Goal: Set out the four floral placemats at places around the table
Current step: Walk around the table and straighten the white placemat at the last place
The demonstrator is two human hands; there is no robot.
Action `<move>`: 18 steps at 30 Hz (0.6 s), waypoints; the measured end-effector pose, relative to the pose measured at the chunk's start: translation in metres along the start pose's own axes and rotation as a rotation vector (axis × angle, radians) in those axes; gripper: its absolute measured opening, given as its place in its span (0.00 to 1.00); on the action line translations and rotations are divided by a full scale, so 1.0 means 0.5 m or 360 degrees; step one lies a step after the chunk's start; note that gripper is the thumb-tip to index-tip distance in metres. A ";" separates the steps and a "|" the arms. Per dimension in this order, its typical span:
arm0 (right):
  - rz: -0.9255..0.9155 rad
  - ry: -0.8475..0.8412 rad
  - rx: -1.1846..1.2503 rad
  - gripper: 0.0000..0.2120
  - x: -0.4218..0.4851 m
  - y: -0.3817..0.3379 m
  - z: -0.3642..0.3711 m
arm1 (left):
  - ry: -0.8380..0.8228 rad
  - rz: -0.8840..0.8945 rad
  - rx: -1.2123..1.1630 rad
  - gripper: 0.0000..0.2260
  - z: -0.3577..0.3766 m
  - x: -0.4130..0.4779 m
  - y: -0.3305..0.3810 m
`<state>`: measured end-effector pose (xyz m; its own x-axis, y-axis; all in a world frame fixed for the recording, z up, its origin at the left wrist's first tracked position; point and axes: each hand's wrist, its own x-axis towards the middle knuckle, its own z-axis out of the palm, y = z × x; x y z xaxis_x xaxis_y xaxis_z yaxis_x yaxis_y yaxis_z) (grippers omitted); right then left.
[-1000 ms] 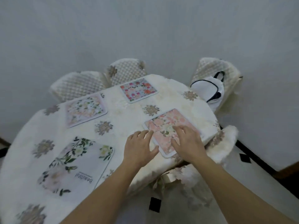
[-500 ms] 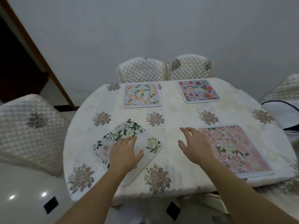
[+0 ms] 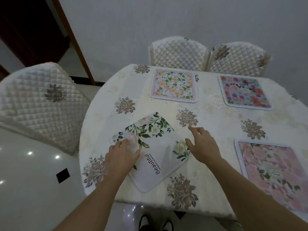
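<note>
Left hand point(image 3: 120, 157) flat on white leafy placemat point(image 3: 155, 154), right hand point(image 3: 202, 145) spread beside it.
Both palms open, gripping nothing; mat smooth, rounded corners, skewed on embroidered tablecloth point(image 3: 216, 117).

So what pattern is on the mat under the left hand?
White mat with green leaves, pale flowers; head view.

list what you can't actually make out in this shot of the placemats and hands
- Pink placemat, head view: its right side is cut off by the frame edge, its near corner hidden by the right forearm.
- White placemat, head view: the left hand covers its left part; the small print beside "Beautiful" is too small to read.
- Right hand, head view: whether its fingers touch the white placemat cannot be told.
- Table, head view: its right side runs out of frame.
</note>
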<state>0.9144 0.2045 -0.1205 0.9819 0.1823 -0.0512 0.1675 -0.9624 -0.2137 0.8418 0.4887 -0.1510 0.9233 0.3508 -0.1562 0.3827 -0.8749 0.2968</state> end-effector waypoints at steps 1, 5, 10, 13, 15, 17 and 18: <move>-0.0022 -0.0040 0.0000 0.25 0.015 -0.003 0.016 | -0.0011 -0.0056 -0.0024 0.31 0.011 0.000 -0.010; -0.0075 -0.0146 0.0007 0.25 0.077 -0.005 0.070 | 0.0033 -0.0219 -0.0136 0.31 0.057 -0.004 -0.042; -0.0026 -0.0242 0.0106 0.24 0.139 -0.013 0.124 | 0.0039 -0.0379 -0.0127 0.31 0.094 -0.014 -0.055; 0.0017 -0.0259 0.0142 0.23 0.164 -0.023 0.149 | 0.0091 -0.0419 -0.0182 0.29 0.115 -0.022 -0.056; 0.0032 -0.0247 0.0130 0.23 0.177 -0.030 0.162 | 0.0139 -0.0439 -0.0214 0.30 0.125 -0.022 -0.056; 0.0040 -0.0260 0.0128 0.22 0.188 -0.036 0.176 | 0.0145 -0.0477 -0.0251 0.32 0.130 -0.018 -0.057; 0.0054 -0.0288 0.0138 0.22 0.191 -0.038 0.183 | 0.0136 -0.0493 -0.0285 0.33 0.132 -0.016 -0.057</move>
<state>0.9969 0.2587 -0.2105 0.9536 0.1910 -0.2328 0.1188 -0.9490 -0.2920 0.8213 0.4888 -0.2203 0.7591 0.6233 -0.1879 0.6374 -0.6529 0.4093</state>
